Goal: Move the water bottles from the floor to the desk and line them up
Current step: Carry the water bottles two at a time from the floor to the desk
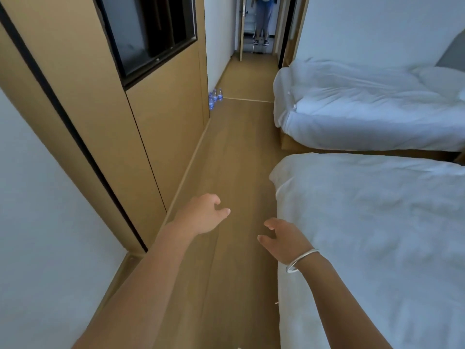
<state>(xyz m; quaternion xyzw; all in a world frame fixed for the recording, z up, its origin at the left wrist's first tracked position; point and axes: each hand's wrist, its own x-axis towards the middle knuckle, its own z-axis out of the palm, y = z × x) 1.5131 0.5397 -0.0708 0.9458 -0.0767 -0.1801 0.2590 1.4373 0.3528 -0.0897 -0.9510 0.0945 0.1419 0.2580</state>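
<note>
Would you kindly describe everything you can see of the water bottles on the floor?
The water bottles are a small cluster, apparently three, of clear plastic with blue labels and what look like pale caps. They stand upright on the wooden floor, close together, beside the far end of the wood-panelled wall, far down the aisle. Neither hand is near them. Finer detail is too small to tell.

Both hands [205, 214] [283, 238] forward, loosely curled, empty
</note>
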